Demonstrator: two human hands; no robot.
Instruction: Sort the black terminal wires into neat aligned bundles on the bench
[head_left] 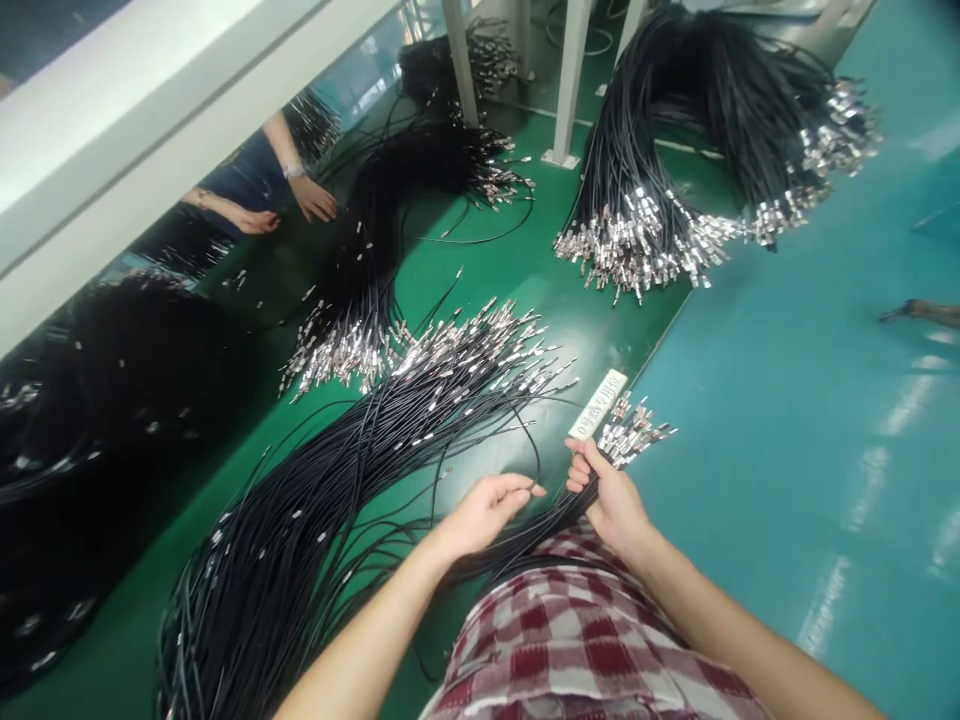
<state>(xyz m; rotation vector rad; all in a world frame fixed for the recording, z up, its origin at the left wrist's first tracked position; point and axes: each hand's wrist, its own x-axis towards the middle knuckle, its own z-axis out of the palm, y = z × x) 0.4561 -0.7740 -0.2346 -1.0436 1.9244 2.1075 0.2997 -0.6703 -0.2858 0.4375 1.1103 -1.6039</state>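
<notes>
My right hand [615, 505] is closed around a bundle of thin black cables [551, 520], near my checked shirt. Silvery metal terminals [630, 432] fan out from the top of that fist. Fingertips of my left hand [484, 510] pinch a single black cable [535, 445], which curves up and away from them. Just beyond lies a large pile of loose black cables [300, 510], with its metal ends pointing to the upper right. A white label with printed characters [598, 402] sits on the green table directly above my right hand.
A thick cable bundle [705, 90] is draped at the table's upper right. Another cable heap [382, 220] lies farther back. At upper left, another person's hands [311, 197] show below a white beam [150, 120]. White metal posts [568, 90] stand at the back. Blue-green floor [787, 400] stretches to the right.
</notes>
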